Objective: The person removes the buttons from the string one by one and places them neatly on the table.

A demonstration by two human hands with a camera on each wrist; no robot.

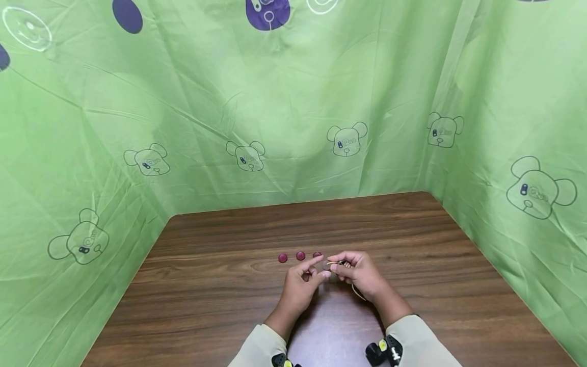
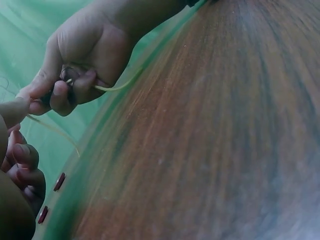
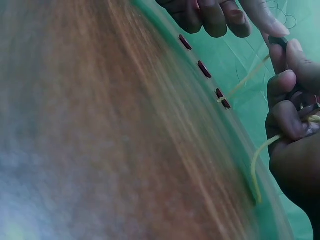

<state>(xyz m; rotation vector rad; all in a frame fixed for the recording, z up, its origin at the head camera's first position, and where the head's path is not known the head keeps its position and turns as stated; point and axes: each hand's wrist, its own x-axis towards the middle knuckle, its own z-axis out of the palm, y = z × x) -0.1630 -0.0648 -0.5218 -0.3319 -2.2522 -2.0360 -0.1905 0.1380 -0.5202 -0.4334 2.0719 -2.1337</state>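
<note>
My left hand (image 1: 299, 285) and right hand (image 1: 359, 272) meet fingertip to fingertip over the table. Between the tips of my left thumb and index finger sits a small dark disc (image 1: 326, 265), held at its edge; its details are blurred. In the right wrist view, the dark disc (image 3: 278, 42) lies between both hands' fingertips. My right hand grips a thin yellow cord (image 3: 257, 170), which runs through its curled fingers and hangs below. Another stretch of cord (image 2: 55, 130) trails from the fingertips. Dark pieces (image 2: 69, 75) show inside the right hand's curled fingers, partly hidden.
Dark red round discs lie in a row just beyond my hands: a left one (image 1: 283, 258), a middle one (image 1: 300, 255) and a right one (image 1: 317, 254) near my left fingertips. Green printed cloth (image 1: 293, 102) surrounds the wooden table (image 1: 206, 285) at the back and sides.
</note>
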